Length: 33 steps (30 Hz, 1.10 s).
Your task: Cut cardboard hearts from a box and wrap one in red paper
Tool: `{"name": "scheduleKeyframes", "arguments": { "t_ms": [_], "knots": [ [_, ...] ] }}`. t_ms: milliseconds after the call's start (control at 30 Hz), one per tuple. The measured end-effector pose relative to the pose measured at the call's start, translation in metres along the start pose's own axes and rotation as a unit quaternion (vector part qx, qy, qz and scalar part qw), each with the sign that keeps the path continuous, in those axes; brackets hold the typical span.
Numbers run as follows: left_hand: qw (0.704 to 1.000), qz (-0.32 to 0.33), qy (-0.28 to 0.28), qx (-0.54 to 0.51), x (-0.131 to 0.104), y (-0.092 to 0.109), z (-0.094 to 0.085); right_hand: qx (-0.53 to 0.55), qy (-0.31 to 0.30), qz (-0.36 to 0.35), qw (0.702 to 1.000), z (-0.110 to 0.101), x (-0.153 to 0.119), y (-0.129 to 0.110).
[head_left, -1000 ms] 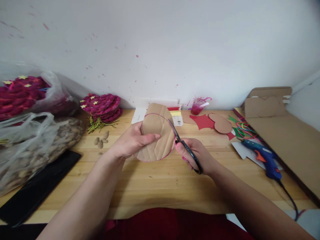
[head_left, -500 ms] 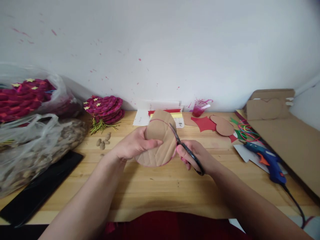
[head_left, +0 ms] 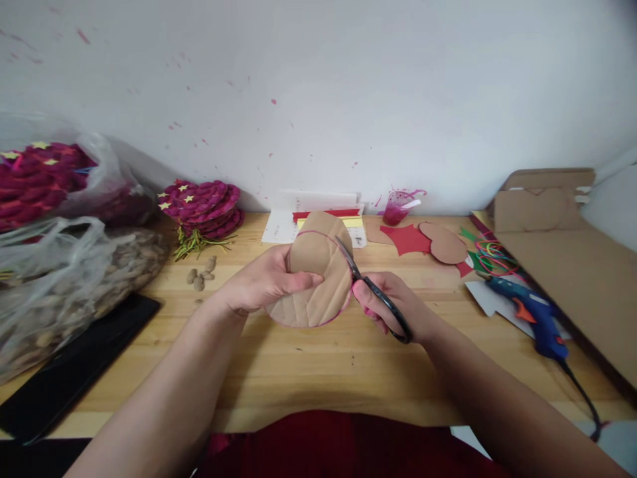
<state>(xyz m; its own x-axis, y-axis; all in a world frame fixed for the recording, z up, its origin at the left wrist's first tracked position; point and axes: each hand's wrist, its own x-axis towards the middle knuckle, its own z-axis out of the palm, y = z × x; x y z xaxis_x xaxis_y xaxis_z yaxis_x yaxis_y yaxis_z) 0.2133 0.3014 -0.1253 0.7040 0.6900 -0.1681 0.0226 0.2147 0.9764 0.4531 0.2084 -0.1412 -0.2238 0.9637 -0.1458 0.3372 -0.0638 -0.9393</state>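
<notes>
My left hand [head_left: 271, 279] grips a piece of brown cardboard [head_left: 321, 302] by its left side, thumb lying across the top face. A purple-pink line runs along the rounded outline, and creases mark the lower part. In my right hand [head_left: 385, 302] is a pair of scissors [head_left: 385, 305] with black handles. Their blades point up and left, lying at the cardboard's right edge along the drawn line. Whether the blades are fully closed is hard to make out. Both hands are above the wooden table [head_left: 318, 378].
Left are peanut-like shells in a plastic bag [head_left: 114, 285], a black slab [head_left: 79, 365] and magenta decorated discs [head_left: 204, 206]. Behind are papers [head_left: 279, 226] and a cup of pink paint [head_left: 397, 207]. Right are cardboard cutouts [head_left: 448, 243], a blue glue gun [head_left: 542, 325] and a cardboard box [head_left: 592, 265].
The view has shifted slightly, so the table items sit a little higher in the picture. The scissors have barely moved along the cardboard's right edge; both hands keep their holds.
</notes>
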Motion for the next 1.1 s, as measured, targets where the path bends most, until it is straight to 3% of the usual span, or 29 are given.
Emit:
{"name": "scheduleKeyframes", "arguments": {
  "t_ms": [567,733,900,1100],
  "knots": [
    [0.999,0.022,-0.044,0.006,0.000,0.002,-0.009,-0.032,0.014,0.026,0.999,0.000,-0.001,-0.014],
    [0.997,0.007,-0.075,0.009,0.000,0.002,-0.007,-0.029,-0.021,0.059,0.998,-0.007,0.001,-0.009],
    [0.993,-0.018,-0.118,0.014,0.001,0.001,0.000,-0.038,-0.050,0.014,0.998,-0.010,0.001,-0.003],
    [0.994,-0.018,-0.104,0.013,0.001,0.001,0.000,-0.063,-0.031,-0.006,0.998,-0.008,0.001,-0.001]
  ]
}}
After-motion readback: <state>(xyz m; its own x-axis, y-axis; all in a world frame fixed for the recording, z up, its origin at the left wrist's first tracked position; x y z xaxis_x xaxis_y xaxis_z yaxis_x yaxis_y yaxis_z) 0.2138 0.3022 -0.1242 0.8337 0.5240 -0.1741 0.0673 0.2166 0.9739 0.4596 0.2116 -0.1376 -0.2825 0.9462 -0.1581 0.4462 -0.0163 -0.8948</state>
